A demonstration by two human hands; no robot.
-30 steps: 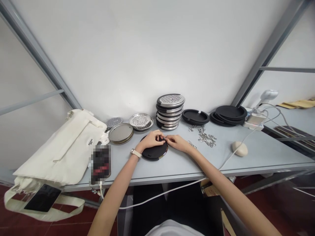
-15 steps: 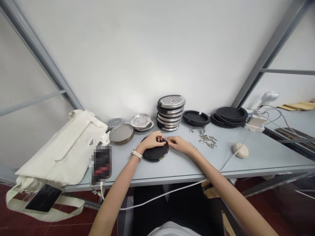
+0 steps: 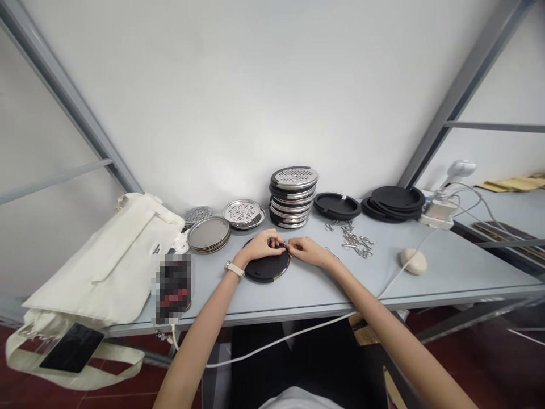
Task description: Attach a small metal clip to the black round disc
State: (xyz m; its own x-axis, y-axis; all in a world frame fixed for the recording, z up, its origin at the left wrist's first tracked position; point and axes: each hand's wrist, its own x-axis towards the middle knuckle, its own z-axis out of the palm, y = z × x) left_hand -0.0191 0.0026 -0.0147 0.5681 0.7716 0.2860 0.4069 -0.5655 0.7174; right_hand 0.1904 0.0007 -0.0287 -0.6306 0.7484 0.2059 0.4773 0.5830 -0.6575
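A round black disc (image 3: 267,269) lies flat on the grey table in front of me, with a shiny strip showing along its right edge. My left hand (image 3: 264,245) rests over its top, fingers curled and pinching at the far right rim. Right beside it, my right hand (image 3: 305,251) is closed, thumb and finger pinched at the same spot on the rim. Between the fingertips a small silver metal piece (image 3: 285,244) glints; its shape is mostly hidden. Wire clips (image 3: 357,243) lie in a loose pile to the right of my right hand.
Behind my hands stands a stack of perforated metal discs in black holders (image 3: 293,199). Metal plates (image 3: 208,233) and perforated discs (image 3: 242,211) lie left, black holders (image 3: 337,205) right. A white bag (image 3: 106,261), a mouse (image 3: 413,261) and a white cable (image 3: 276,342) are nearby.
The whole view has shifted slightly. Both hands keep their pinch at the disc's rim, with only a slight movement of the fingers.
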